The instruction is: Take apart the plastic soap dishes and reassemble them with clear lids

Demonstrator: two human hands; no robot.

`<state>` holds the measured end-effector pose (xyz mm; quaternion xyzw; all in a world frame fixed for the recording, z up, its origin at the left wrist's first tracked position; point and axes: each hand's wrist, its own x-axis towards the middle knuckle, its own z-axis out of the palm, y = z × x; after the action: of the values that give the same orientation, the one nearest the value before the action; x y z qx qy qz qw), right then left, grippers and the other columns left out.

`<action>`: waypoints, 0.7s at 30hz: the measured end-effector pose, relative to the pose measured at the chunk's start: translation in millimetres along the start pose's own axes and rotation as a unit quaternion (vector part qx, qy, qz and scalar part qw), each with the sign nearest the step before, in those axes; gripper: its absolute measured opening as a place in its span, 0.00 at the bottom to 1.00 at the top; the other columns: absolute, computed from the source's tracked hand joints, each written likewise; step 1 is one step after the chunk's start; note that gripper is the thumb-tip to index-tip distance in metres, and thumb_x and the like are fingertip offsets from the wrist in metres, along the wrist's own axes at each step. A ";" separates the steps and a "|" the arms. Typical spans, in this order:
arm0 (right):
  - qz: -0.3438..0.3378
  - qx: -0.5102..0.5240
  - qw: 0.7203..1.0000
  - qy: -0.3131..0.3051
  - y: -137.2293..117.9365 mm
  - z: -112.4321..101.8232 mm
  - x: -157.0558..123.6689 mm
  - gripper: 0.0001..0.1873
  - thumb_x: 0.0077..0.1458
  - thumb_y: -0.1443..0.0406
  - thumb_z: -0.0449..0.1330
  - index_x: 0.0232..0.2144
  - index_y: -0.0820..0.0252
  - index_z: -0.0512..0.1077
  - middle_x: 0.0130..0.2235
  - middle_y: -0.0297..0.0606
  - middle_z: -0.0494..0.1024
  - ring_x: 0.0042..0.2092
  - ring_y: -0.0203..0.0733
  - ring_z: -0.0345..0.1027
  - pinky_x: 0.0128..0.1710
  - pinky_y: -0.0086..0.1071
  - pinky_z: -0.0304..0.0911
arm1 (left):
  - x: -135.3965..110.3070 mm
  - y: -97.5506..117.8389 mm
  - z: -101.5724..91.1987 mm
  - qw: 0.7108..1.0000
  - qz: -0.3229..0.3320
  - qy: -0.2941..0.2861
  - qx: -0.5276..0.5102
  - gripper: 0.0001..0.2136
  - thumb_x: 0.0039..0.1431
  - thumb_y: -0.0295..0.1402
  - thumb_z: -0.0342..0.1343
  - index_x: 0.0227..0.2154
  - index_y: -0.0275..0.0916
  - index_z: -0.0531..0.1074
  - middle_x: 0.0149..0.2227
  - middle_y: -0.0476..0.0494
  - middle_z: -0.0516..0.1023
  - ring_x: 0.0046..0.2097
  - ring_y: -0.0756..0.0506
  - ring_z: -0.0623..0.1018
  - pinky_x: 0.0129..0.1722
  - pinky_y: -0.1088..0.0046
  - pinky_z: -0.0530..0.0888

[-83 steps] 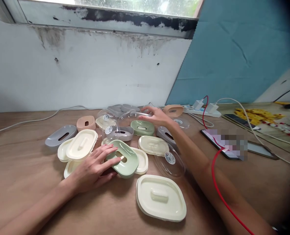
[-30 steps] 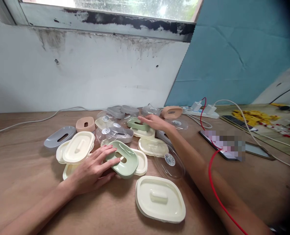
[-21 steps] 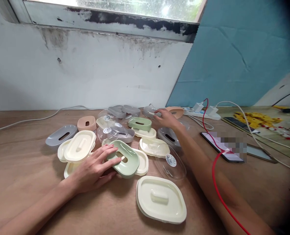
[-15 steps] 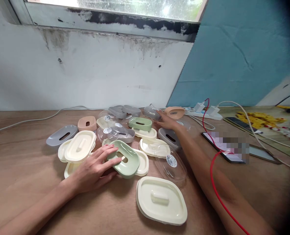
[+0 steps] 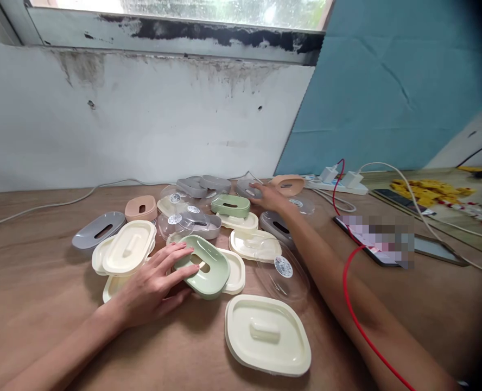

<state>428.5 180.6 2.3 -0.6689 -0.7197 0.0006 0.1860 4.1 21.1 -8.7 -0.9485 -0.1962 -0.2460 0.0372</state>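
My left hand [image 5: 159,282] is on a pale green oval dish with a slot [image 5: 214,271]. Its fingers lie over the dish's left side and its thumb sits low beside the rim. This dish tilts over a cream lid-like tray [image 5: 236,271]. At the back, my right hand [image 5: 269,196] has its fingers about the right end of a grey oval dish [image 5: 247,188]; the fingertips are partly hidden. Right beside that hand stands a peach dish [image 5: 290,185]. Nearest to me lies a cream tray with a raised bar [image 5: 265,350].
More cream trays [image 5: 129,247], a peach dish [image 5: 141,208], a grey dish [image 5: 98,229], a second green dish [image 5: 230,206] and clear covers [image 5: 285,279] crowd the table. To the right are a phone [image 5: 367,241], a red cable [image 5: 347,288] and a power strip [image 5: 355,188].
The view has shifted slightly. My right hand has moved a little left onto the grey dish. My left hand stays on the green dish.
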 end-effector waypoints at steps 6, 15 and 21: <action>0.029 0.005 0.999 0.029 -14.1 2.4 -4.4 0.30 0.54 0.54 0.66 0.55 0.59 0.69 0.54 0.56 0.72 0.56 0.63 0.67 0.54 0.48 0.63 | 1.6 1.2 -1.7 1.000 0.000 0.003 0.002 0.18 0.67 0.30 0.56 0.59 0.40 0.70 0.64 0.33 0.68 0.68 0.33 0.66 0.62 0.44 0.74; 0.063 0.116 0.990 0.059 -26.4 -12.7 -6.3 0.31 0.44 0.54 0.68 0.50 0.58 0.72 0.40 0.42 0.78 0.42 0.52 0.71 0.42 0.40 0.65 | 0.5 0.1 -1.0 1.000 0.000 0.003 0.002 0.18 0.67 0.30 0.56 0.59 0.40 0.70 0.64 0.33 0.68 0.68 0.33 0.66 0.62 0.45 0.73; -0.022 0.253 0.967 -0.003 -65.0 -50.4 -12.7 0.35 0.50 0.47 0.67 0.57 0.52 0.73 0.50 0.41 0.80 0.46 0.46 0.75 0.42 0.36 0.70 | 0.9 1.4 -1.9 1.000 -0.002 0.010 0.002 0.19 0.66 0.29 0.57 0.59 0.41 0.70 0.64 0.34 0.69 0.67 0.33 0.67 0.62 0.45 0.74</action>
<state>379.9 149.0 62.1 -0.5842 -0.7113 0.1803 0.3467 4.5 19.9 -6.5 -0.9457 -0.1979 -0.2548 0.0403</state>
